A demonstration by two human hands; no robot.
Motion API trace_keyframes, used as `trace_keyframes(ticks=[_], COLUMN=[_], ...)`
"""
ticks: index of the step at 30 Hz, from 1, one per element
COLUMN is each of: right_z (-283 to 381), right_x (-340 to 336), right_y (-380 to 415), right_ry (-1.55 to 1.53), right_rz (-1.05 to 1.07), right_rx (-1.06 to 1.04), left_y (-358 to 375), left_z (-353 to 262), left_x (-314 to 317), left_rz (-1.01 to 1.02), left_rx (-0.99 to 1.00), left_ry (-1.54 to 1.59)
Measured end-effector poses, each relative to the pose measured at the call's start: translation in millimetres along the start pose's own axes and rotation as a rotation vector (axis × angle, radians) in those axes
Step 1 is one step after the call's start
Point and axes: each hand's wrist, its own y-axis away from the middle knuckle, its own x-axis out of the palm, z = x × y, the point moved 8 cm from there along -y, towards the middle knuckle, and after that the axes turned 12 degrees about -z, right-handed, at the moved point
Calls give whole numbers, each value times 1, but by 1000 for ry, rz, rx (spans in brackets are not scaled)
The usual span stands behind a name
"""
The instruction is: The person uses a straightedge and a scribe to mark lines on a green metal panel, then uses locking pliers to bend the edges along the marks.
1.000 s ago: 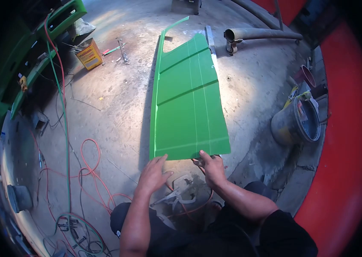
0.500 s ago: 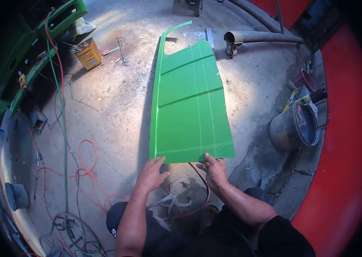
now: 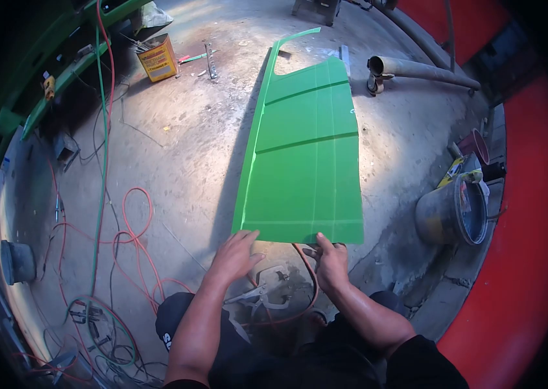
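Observation:
A large green sheet panel (image 3: 306, 168) with two raised ribs and thin lengthwise lines stretches away from me, a narrow curved strip at its far left end. My right hand (image 3: 331, 259) grips the near edge right of its middle, thumb on top and fingers beneath. At the near left corner, my left hand (image 3: 235, 256) touches the edge with its fingertips, the thumb apart from the fingers. Below the panel, between my knees, metal locking clamps (image 3: 261, 295) lie on the floor beside a red hose.
A yellow thinner can (image 3: 157, 59) holding tools stands at the back left. Red and green hoses (image 3: 134, 240) tangle on the left floor. At the right are a bucket (image 3: 452, 211), a metal pipe (image 3: 423, 71) on a caster and a red surface (image 3: 520, 220).
The panel and surroundings have shifted right in view, and the panel tilts a little more to the right at its far end. Both hands stay at its near edge.

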Motion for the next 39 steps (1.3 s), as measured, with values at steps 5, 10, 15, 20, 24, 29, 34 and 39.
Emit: trace_keyframes(ticks=[5,10,15,20,24,29,34,39], right_z=[5,0,-3,2,5,2,2,2], right_x=[1,-2,-5,2,6,5,6,7], right_y=[2,2,-3,4,9,7,7,8], right_ry=[4,25,21,29,76,68,38,36], right_rz=[-22,-37,-47,-23,-21,-11,-11,-14], right_rx=[-28,10,-34,-43,-34,-46,-37,-25], left_y=[1,2,4,5,6,7,7,8], left_z=[0,0,-1,-3,-2,0,-2,-2], left_x=[0,-1,-5,-5,-5,-6,-7,-7], left_rz=[28,28,22,28,11,15,29,49], left_rx=[-14,-9,-9,1,-2,-9,-15,-25], left_ry=[23,12,16,-16,15,25,24,25])
